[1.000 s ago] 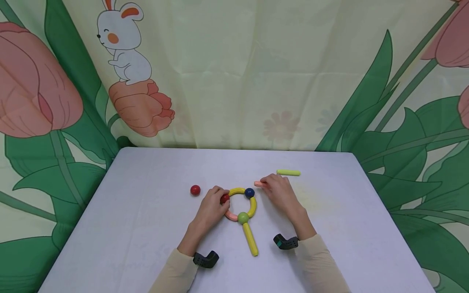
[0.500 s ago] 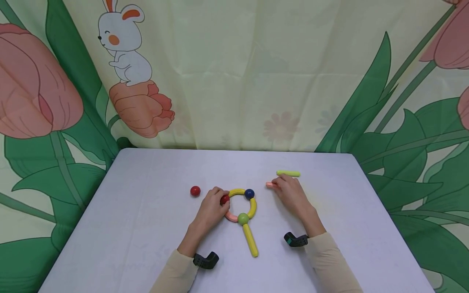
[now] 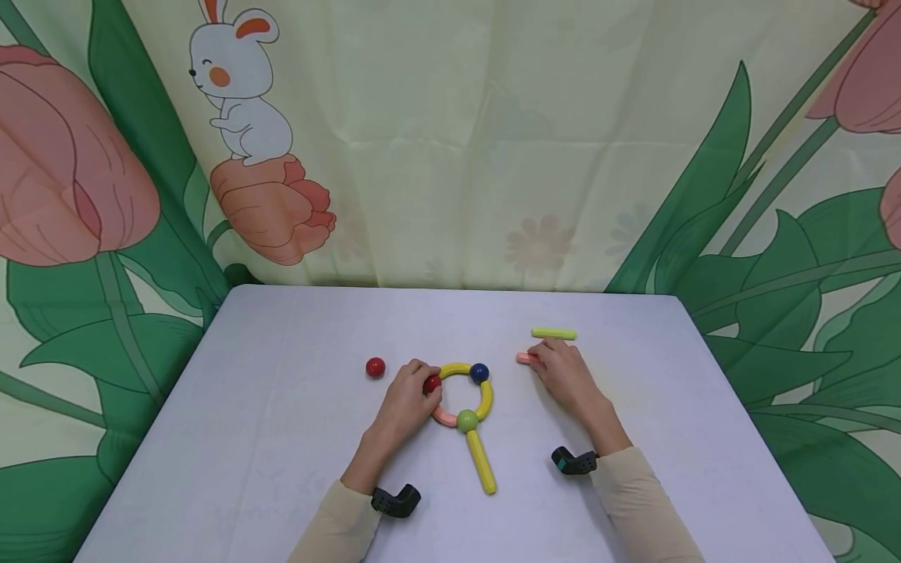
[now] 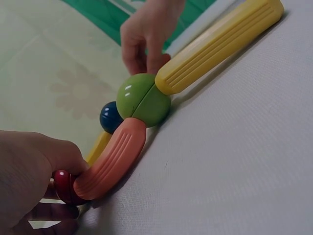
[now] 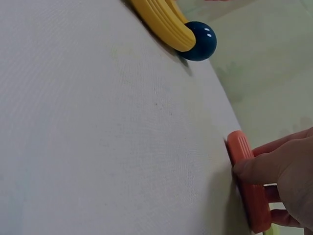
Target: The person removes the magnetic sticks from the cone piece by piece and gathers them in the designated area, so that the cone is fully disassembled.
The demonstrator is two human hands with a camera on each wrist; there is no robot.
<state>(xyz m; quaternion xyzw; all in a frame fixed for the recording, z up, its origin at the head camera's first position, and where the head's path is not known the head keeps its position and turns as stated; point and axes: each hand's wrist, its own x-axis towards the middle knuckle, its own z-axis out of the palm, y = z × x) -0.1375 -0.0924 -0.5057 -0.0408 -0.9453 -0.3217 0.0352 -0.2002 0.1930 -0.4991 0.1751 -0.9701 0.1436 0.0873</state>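
Note:
At the left side of a ring of toy pieces, my left hand (image 3: 406,397) pinches a red ball (image 4: 64,187) between thumb and fingers. Curved yellow rods (image 3: 486,399), a curved coral rod (image 4: 112,159), a blue ball (image 3: 479,373) and a green ball (image 3: 468,421) make up the rest of the ring. From the green ball a straight yellow rod (image 3: 482,463) runs toward the near side. Right of the ring, my right hand (image 3: 567,381) holds a straight coral rod (image 5: 254,203) by thumb and fingers, low over or on the white table.
Just beyond the right hand lies a yellow-green rod (image 3: 554,333). A loose red ball (image 3: 375,367) sits left of the ring. The white tabletop (image 3: 281,438) ends at a printed curtain (image 3: 436,195) behind. Each wrist wears a black band (image 3: 396,500).
Carrying the coral rod, my right hand has shifted to the right, away from the ring, and slowed. My left hand and the ring have stayed in place.

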